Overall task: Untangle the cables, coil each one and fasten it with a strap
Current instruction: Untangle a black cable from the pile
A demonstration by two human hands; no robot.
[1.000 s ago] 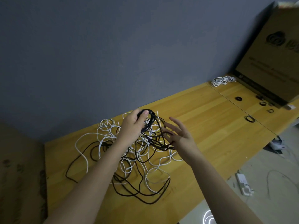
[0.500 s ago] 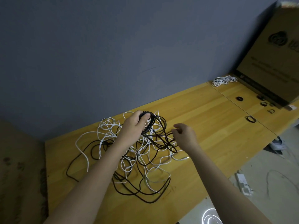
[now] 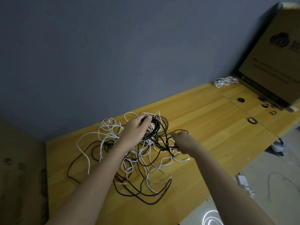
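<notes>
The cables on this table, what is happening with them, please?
A person is sorting a tangle of black and white cables on a wooden table. The left hand holds a partly wound black coil above the pile. The right hand pinches a black strand that leads out of the tangle. Most cables lie loose and knotted. Several black straps and a white bundle lie further right.

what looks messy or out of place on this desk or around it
The black and white cables lie in one knotted heap mid-table; the left hand grips a black coil, the right hand pinches a strand. A white adapter and cord lie on the floor.
</notes>
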